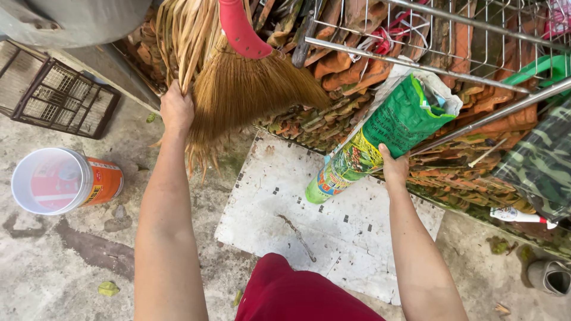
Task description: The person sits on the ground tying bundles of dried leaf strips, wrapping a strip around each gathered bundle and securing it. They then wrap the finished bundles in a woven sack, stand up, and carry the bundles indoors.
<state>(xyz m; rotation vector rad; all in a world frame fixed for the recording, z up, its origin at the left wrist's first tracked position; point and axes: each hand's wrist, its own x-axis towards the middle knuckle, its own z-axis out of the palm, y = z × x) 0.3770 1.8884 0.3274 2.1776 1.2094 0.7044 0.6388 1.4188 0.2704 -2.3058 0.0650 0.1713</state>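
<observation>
Fingers of our left hand (176,109) are curled into the bristles of the grass broom (238,95), closed on a bundle at its left edge; fingers of our right hand (394,167) wrap the rolled green sack (380,139) around its lower half, thumb showing on the near side. The broom hangs head-down against the stack of clay roof tiles (333,113), its red collar (241,30) above the fan of straw. The sack leans tilted — its open, crumpled mouth up against the wire rack (452,35), its lower end over the white tiled slab (333,220).

Handling, as we judge it: the broom looks light, and the straw soft and springy at the tips, so a grip on loose bristles will likely flex and shed. The firmer hold should be at the red collar or the handle above it, which runs out of view. The sack looks like woven plastic, light, somewhat slick, soft-walled; squeezed mid-roll it may buckle or unroll. We would take it near the tighter lower end, where the roll is most compact.

Nearby: a white and orange bucket (62,181) lying on its side on the concrete floor (53,273), well apart from both hands — a dark wire crate (59,95) beyond it
</observation>
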